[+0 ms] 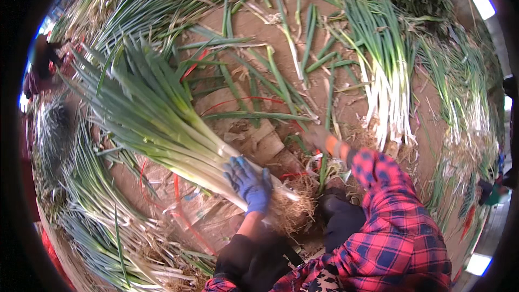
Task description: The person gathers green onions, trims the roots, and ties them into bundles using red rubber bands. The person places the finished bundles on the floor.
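A thick bundle of Welsh onions [174,129] lies slantwise before me, its green leaves spreading to the upper left. The white stems end in a tangle of pale roots [296,207] between my knees. My left hand [249,184], in a blue glove, holds the bundle from above, its fingers spread across the white stems. Blurred by motion, my right hand [318,138] is over the ground beyond the root end, apart from the bundle. An orange band [334,146] shows at that wrist. Whether the right hand grips anything is unclear.
Red plastic strips [178,194] lie on flattened sacking [259,140]. Loose green leaves [279,81] litter the ground ahead. Another onion bundle [387,73] lies ahead right, with more piled at left [117,211] and far right [466,97]. A person [42,59] is at the far left.
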A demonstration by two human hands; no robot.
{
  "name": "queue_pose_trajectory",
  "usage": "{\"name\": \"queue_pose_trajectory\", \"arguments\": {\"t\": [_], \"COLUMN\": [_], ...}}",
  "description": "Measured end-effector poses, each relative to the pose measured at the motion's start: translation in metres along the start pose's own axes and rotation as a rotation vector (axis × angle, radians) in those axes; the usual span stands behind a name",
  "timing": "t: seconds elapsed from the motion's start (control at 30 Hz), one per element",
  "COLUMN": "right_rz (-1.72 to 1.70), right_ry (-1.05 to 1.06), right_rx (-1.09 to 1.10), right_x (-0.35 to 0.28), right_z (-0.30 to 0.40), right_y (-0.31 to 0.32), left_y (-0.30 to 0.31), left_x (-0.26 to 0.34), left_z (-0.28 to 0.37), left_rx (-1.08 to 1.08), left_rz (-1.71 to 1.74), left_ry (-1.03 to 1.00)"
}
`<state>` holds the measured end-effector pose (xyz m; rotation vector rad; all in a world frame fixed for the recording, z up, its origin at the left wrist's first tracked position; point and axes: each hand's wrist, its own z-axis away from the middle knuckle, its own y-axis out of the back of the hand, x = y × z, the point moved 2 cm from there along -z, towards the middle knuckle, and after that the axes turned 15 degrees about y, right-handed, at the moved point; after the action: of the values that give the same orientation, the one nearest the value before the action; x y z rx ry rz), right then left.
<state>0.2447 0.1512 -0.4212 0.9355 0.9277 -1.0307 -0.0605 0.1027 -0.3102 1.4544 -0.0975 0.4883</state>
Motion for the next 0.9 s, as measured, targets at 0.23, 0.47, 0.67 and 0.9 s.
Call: {"name": "queue_pose_trajectory", "arguments": {"t": [0.23, 0.47, 0.67, 0.9], "right_rz": [-0.047, 0.802, 0.794, 1.135], "right_ry": [-0.095, 0.216, 0.26, 0.232], "right_rx": [0.306, 0.291, 0.566, 0.304], "right_x": [0.053, -0.019, -0.08, -0.052], "right_z": [0.144, 0.002, -0.18, -0.234], "right_y": [0.073, 0.106, 0.05, 0.011], "left_y": [-0.008, -0.006, -0.01, -0.014], "left_x": [0.002, 0.017, 0.021, 0.003], "left_z": [0.004, 0.006, 0.003, 0.003], "left_rx": [0.162, 0.098, 0.087, 0.025], "left_rz": [-0.131, -0.172, -0.195, -0.254], "left_ry": [-0.077, -0.055, -0.066, -0.061]}}
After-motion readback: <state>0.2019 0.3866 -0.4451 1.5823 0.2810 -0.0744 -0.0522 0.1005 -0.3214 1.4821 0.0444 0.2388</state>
